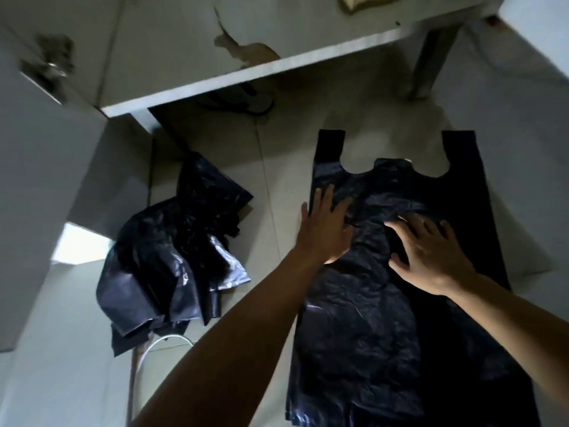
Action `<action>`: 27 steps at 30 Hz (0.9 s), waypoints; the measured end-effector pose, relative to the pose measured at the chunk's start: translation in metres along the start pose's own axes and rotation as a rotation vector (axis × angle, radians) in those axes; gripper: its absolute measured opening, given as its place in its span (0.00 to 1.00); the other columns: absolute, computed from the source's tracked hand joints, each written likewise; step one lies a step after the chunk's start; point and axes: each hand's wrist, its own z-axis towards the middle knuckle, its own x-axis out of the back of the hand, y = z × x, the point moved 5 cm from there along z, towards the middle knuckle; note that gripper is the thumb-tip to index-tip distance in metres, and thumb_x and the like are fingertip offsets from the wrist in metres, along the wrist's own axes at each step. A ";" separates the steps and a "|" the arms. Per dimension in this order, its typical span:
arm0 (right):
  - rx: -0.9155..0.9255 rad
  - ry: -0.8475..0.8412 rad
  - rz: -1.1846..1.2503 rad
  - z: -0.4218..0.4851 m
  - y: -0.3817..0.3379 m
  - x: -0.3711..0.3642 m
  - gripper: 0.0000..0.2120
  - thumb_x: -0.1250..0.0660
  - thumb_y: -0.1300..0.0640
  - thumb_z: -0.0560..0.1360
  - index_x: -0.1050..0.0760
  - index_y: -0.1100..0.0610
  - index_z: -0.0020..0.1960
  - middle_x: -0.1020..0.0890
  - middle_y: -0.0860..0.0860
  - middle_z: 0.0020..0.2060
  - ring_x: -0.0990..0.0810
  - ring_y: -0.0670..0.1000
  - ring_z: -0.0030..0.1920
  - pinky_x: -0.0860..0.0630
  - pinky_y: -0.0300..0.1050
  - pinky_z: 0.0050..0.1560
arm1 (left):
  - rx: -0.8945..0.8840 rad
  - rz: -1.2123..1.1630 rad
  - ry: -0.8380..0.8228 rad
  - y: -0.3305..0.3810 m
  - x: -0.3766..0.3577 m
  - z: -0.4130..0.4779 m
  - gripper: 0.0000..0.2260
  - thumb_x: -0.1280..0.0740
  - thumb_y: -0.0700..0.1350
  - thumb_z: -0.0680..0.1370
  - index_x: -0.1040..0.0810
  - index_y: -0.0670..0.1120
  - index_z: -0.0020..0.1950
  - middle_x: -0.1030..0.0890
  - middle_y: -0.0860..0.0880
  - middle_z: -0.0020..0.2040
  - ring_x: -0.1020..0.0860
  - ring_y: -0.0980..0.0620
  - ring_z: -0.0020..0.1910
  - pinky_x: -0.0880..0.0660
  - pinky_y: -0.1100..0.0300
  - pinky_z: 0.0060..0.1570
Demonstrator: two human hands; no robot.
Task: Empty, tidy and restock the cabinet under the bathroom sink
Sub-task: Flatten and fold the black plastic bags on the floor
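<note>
A black plastic carrier bag point(378, 318) lies spread flat on the tiled floor, its two handle loops pointing away from me. My left hand point(324, 226) presses flat on the bag's left edge with straight fingers. My right hand point(431, 254) rests on the bag's middle, fingers spread and slightly bent, over a wrinkled fold. A crumpled heap of black plastic bags point(175, 257) sits on the floor to the left. The open cabinet point(172, 44) is above, its bottom shelf bare with peeling patches.
The cabinet's open door point(46, 149) stands at the left with a hinge near its top. A cabinet leg point(428, 63) stands at the upper right. A dark slipper point(243, 101) lies under the cabinet. A thin white hose point(154, 346) curves below the heap.
</note>
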 end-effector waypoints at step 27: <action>0.036 -0.358 0.684 0.029 -0.299 0.048 0.05 0.38 0.50 0.74 0.29 0.50 0.41 0.19 0.53 0.40 0.21 0.56 0.41 0.31 0.43 0.38 | 0.646 0.186 0.642 -0.182 0.287 -0.181 0.14 0.42 0.50 0.83 0.22 0.42 0.56 0.19 0.38 0.51 0.21 0.36 0.49 0.33 0.54 0.42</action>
